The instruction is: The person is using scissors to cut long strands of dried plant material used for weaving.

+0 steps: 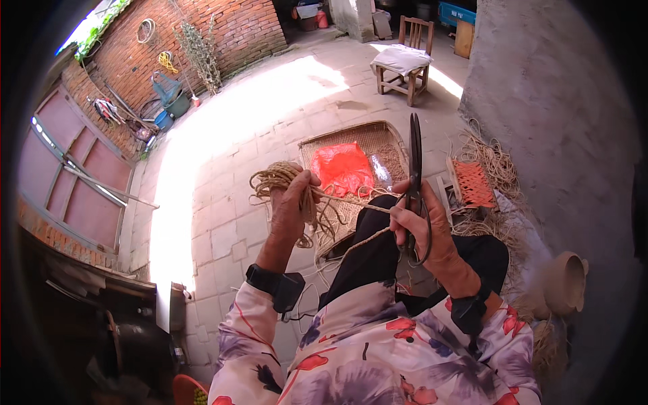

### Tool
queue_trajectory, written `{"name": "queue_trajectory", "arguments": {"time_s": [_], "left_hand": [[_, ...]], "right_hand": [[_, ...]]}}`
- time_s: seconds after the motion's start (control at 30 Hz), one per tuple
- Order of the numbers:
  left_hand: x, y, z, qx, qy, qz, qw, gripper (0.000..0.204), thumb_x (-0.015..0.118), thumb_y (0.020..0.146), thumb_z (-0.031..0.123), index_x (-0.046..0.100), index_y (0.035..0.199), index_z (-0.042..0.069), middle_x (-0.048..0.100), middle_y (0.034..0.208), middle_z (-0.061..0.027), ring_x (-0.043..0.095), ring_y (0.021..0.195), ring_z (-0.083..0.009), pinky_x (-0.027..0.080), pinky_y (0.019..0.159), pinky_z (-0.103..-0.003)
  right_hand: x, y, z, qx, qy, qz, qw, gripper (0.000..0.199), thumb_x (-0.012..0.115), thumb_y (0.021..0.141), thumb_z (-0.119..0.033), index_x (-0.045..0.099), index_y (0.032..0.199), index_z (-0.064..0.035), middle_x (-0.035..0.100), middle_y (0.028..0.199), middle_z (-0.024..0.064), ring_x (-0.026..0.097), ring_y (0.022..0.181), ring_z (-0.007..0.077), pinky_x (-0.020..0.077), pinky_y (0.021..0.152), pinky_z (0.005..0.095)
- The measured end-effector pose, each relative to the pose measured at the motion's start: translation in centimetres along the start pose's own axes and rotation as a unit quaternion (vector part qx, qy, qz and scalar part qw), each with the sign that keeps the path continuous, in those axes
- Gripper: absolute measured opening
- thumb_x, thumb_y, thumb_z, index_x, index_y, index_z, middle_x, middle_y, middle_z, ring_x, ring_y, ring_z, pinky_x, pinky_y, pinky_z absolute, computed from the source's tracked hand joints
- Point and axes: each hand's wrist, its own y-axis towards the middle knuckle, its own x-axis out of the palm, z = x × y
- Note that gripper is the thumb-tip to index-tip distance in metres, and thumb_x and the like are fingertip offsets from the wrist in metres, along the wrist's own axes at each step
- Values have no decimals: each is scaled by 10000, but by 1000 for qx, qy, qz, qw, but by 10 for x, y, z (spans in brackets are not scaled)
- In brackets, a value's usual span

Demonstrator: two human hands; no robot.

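Note:
My left hand (291,206) is closed round a looped bundle of tan straw cord (275,177), with loose loops hanging below the fingers. From it a strand of the cord runs across to my right hand (424,223). That hand grips a pair of dark scissors (415,152) by the large loop handles, blades pointing up and away from me. The blades look closed together. The strand meets the right fingers beside the scissors, and a length of it trails down over my dark trouser leg. How the right fingers pinch the strand is partly hidden.
A woven tray (388,131) before my knees holds a red plastic bag (341,167) and a clear bottle (381,172). At right lie an orange woven seat (470,183), heaped straw cord (496,165) and a clay pot (565,282) beside the wall. A cushioned chair (402,61) stands farther off.

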Motion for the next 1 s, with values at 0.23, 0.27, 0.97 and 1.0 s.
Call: {"name": "queue_trajectory", "arguments": {"time_s": [0.23, 0.27, 0.97, 1.0], "left_hand": [[-20, 6, -13, -104, -268, -7, 958, 85, 555, 865, 118, 511, 937, 103, 580, 753, -22, 463, 478, -70, 398, 443, -226], [-37, 10, -19, -97, -329, 1, 939, 77, 560, 860, 111, 521, 925, 101, 584, 758, -18, 449, 467, -66, 388, 442, -229], [7, -52, -58, -244, -103, -61, 962, 140, 592, 805, 35, 515, 922, 41, 584, 768, -68, 592, 674, -160, 502, 643, -291], [10, -54, -57, -248, -102, -64, 961, 140, 592, 805, 35, 515, 922, 41, 584, 768, -68, 592, 674, -160, 502, 643, -291]], "right_hand": [[-65, -17, -6, 33, -126, 29, 991, 271, 565, 822, -69, 474, 1077, -62, 495, 681, -13, 446, 492, 32, 343, 442, 161], [-82, -23, -8, 24, -179, 56, 982, 274, 570, 820, -70, 482, 1080, -72, 489, 687, -30, 431, 480, 19, 328, 426, 156], [-136, -56, -8, -153, -538, 164, 812, 338, 620, 789, -34, 524, 1104, -110, 558, 673, 49, 557, 598, 116, 459, 545, 281], [-103, -46, -4, -133, -500, 102, 850, 397, 630, 759, -6, 514, 1123, -115, 574, 704, 63, 571, 605, 139, 469, 565, 278]]}}
